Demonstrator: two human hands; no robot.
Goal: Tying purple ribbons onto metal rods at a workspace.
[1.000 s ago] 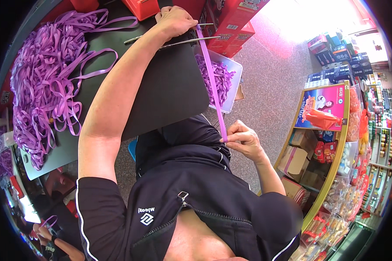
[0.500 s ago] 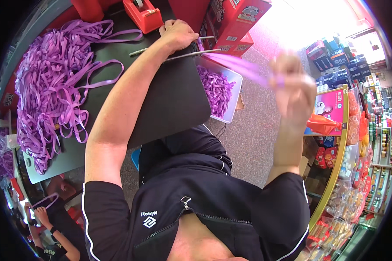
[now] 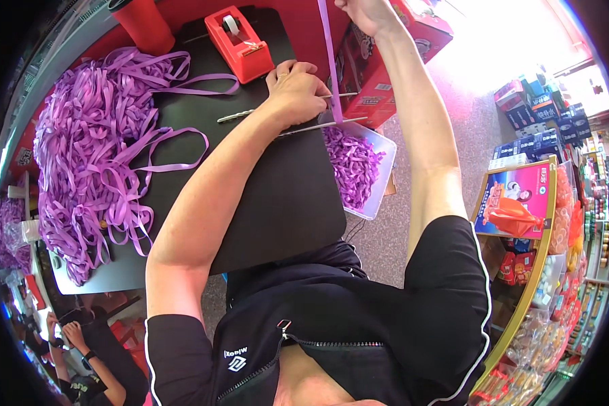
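A taut purple ribbon (image 3: pixel 328 54) runs from two thin metal rods up past the top edge of the view. My right hand (image 3: pixel 367 13) is at that edge, its fingers partly cut off, closed on the ribbon's upper part. At the table's far right, my left hand (image 3: pixel 296 93) is curled over the rods, and what lies beneath its fingers is hidden. The nearer rod (image 3: pixel 328 126) and the farther rod (image 3: pixel 235 116) both stick out beyond the table edge. Some ribbon wraps the rods beside my left hand.
A tangled heap of purple ribbon (image 3: pixel 91 149) covers the dark table's (image 3: pixel 277 203) left part. A red tape dispenser (image 3: pixel 240 47) and red cup (image 3: pixel 142 27) stand at the back. Beside the table are a bin (image 3: pixel 384 179) of purple pieces and red boxes (image 3: pixel 379 78). Another person's hands (image 3: pixel 73 335) show lower left.
My right hand has swung from the right side up to the far top edge, drawing the ribbon from sideways to upright. My left hand stays at the rods. The whole view has shifted slightly.
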